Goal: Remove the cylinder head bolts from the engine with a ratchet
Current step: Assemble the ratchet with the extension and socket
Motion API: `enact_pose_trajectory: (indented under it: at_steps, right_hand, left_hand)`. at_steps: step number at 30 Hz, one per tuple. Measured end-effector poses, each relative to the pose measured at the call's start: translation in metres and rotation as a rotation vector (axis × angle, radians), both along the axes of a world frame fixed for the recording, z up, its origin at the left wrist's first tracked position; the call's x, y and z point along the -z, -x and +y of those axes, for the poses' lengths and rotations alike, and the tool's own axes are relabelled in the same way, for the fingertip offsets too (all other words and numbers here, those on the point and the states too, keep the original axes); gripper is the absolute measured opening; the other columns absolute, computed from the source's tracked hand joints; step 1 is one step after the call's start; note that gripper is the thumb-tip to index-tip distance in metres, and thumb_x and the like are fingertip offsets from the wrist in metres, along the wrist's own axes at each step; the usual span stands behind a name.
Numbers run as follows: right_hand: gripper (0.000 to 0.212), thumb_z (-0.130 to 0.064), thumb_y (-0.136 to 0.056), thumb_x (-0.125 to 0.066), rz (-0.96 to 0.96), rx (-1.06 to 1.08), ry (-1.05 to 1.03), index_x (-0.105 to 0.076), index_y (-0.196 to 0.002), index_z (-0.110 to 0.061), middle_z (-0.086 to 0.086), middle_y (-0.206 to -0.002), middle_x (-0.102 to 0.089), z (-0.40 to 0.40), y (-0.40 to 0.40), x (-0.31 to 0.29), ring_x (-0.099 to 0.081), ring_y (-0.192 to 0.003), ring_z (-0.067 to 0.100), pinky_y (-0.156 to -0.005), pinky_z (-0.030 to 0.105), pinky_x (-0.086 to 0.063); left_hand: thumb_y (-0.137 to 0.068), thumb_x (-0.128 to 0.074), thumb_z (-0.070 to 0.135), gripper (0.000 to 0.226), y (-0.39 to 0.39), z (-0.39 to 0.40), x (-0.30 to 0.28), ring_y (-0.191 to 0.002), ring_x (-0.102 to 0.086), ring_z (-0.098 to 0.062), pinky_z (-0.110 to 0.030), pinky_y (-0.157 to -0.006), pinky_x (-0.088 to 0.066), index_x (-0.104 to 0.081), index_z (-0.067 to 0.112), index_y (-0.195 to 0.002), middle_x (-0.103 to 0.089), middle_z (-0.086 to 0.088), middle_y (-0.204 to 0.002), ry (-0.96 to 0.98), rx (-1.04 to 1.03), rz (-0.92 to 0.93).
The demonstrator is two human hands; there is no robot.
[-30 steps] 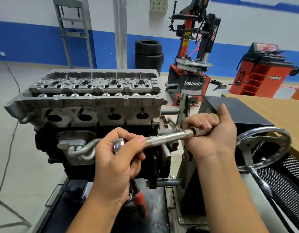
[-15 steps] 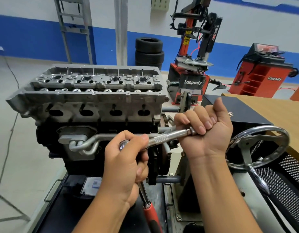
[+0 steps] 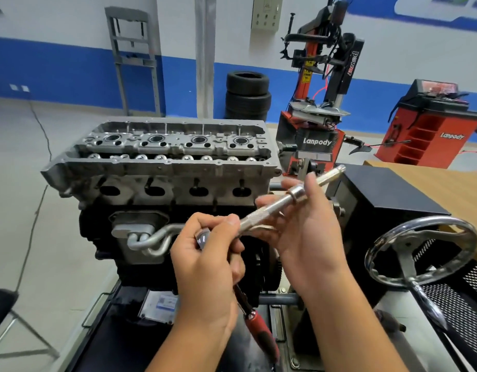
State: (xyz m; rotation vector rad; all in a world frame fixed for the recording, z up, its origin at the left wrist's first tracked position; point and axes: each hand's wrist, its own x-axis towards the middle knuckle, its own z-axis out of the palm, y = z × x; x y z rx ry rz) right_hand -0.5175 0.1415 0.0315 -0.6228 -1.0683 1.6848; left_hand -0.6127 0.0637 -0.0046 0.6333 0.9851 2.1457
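Note:
The bare aluminium cylinder head [image 3: 164, 167] sits on top of the dark engine block [image 3: 140, 253], mounted on a stand in front of me. My left hand [image 3: 205, 267] grips the head of the ratchet [image 3: 203, 238], just in front of the engine's right end. The ratchet's red handle [image 3: 260, 327] hangs down below that hand. A long chrome extension bar [image 3: 264, 213] with a socket collar [image 3: 296, 196] runs up and to the right from the ratchet. My right hand [image 3: 307, 232] lies against the bar with its fingers loosely extended and the thumb up beside the socket.
A chrome handwheel [image 3: 420, 251] of the engine stand juts out at the right. Behind it are a black box [image 3: 387, 194] and a wooden table [image 3: 446, 189]. A tyre changer [image 3: 320, 103], stacked tyres [image 3: 248, 98] and a red balancer [image 3: 430, 124] stand by the far wall.
My right hand has opened from a fist around the bar to loose fingers. The extension bar has tilted up to the right, and the socket end now shows past my thumb.

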Motion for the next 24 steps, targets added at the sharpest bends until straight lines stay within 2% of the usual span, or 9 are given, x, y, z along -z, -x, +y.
enact_pose_trajectory:
  at_steps: [3, 6, 10, 12, 13, 16, 19, 21, 24]
  right_hand:
    - [0.033, -0.058, -0.079, -0.07, -0.538, -0.144, -0.34, -0.068, -0.103, -0.036, 0.005, -0.091, -0.077, -0.024, -0.007, 0.005, -0.072, -0.078, 0.023, -0.069, 0.037, -0.056]
    - [0.047, -0.076, -0.073, -0.066, -0.934, -0.359, -0.542, -0.065, -0.11, -0.046, -0.014, -0.085, -0.073, -0.051, -0.021, 0.023, -0.067, -0.079, 0.002, -0.075, 0.029, -0.052]
    - [0.061, -0.089, -0.067, -0.051, -0.993, 0.007, -0.649, -0.061, -0.079, -0.03, -0.008, -0.06, -0.056, -0.069, -0.035, 0.032, -0.05, -0.056, 0.003, -0.056, 0.023, -0.038]
    - [0.074, -0.097, -0.072, -0.042, -0.959, 0.132, -0.763, -0.056, -0.075, -0.024, -0.008, -0.053, -0.051, -0.068, -0.047, 0.019, -0.046, -0.05, 0.006, -0.05, 0.025, -0.035]
    - [0.077, -0.097, -0.076, -0.036, -0.952, 0.149, -0.809, -0.054, -0.074, -0.022, -0.008, -0.052, -0.048, -0.067, -0.056, 0.007, -0.045, -0.048, 0.006, -0.048, 0.028, -0.035]
    - [0.073, -0.091, -0.086, -0.029, -1.035, 0.202, -0.965, -0.05, -0.072, -0.022, -0.007, -0.052, -0.047, -0.057, -0.078, -0.037, -0.045, -0.046, 0.012, -0.045, 0.032, -0.033]
    - [0.076, -0.086, -0.09, -0.025, -1.147, 0.244, -1.067, -0.054, -0.066, -0.02, -0.006, -0.058, -0.054, -0.044, -0.085, -0.087, -0.047, -0.047, 0.013, -0.045, 0.031, -0.03]
    - [0.07, -0.08, -0.091, -0.032, -1.238, 0.255, -1.103, -0.052, -0.062, -0.019, -0.009, -0.062, -0.058, -0.035, -0.083, -0.119, -0.049, -0.048, 0.011, -0.045, 0.028, -0.03]
    - [0.058, -0.072, -0.088, -0.044, -1.493, 0.301, -1.186, -0.052, -0.062, -0.021, -0.004, -0.055, -0.055, -0.01, -0.072, -0.172, -0.05, -0.047, 0.008, -0.044, 0.029, -0.032]
  left_hand:
    - [-0.08, -0.076, 0.02, 0.022, 0.009, -0.001, -0.008, -0.042, -0.037, -0.012, -0.019, -0.042, -0.028, -0.059, 0.02, -0.067, -0.051, -0.006, -0.059, -0.027, -0.015, -0.152]
    - [-0.08, -0.079, 0.031, 0.024, 0.011, -0.002, -0.016, -0.044, -0.039, -0.012, -0.019, -0.04, -0.029, -0.062, 0.015, -0.075, -0.052, -0.007, -0.063, -0.084, 0.011, -0.201]
    - [-0.076, -0.083, 0.045, 0.045, 0.003, -0.009, -0.022, -0.053, -0.053, -0.016, -0.027, -0.045, -0.044, -0.073, 0.007, -0.097, -0.06, -0.012, -0.075, -0.2, 0.18, -0.173]
    - [-0.082, -0.077, 0.057, 0.055, 0.006, -0.015, -0.027, -0.07, -0.066, -0.021, -0.037, -0.061, -0.056, -0.072, 0.011, -0.112, -0.068, -0.013, -0.088, -0.285, 0.217, 0.078]
    - [-0.089, -0.068, 0.063, 0.054, 0.011, -0.017, -0.035, -0.085, -0.071, -0.023, -0.043, -0.074, -0.059, -0.072, 0.018, -0.117, -0.071, -0.009, -0.098, -0.283, 0.15, 0.34]
    - [-0.092, -0.038, 0.081, 0.059, 0.032, -0.004, -0.068, -0.117, -0.061, -0.026, -0.048, -0.1, -0.049, -0.07, 0.039, -0.118, -0.06, 0.009, -0.119, -0.187, -0.049, 0.988]
    - [-0.089, -0.044, 0.081, 0.054, 0.029, 0.011, -0.117, -0.095, -0.065, -0.013, -0.036, -0.086, -0.051, -0.07, 0.035, -0.101, -0.065, 0.009, -0.101, -0.217, 0.229, 0.974]
    - [-0.093, -0.048, 0.058, 0.035, 0.026, 0.027, -0.145, -0.067, -0.057, -0.004, -0.018, -0.066, -0.045, -0.068, 0.031, -0.081, -0.063, 0.013, -0.074, -0.236, 0.266, 0.952]
    - [-0.087, -0.043, 0.05, 0.035, 0.032, 0.056, -0.178, -0.054, -0.037, -0.017, -0.033, -0.053, -0.029, -0.055, 0.024, -0.067, -0.043, -0.006, -0.06, -0.251, 0.251, 0.841]
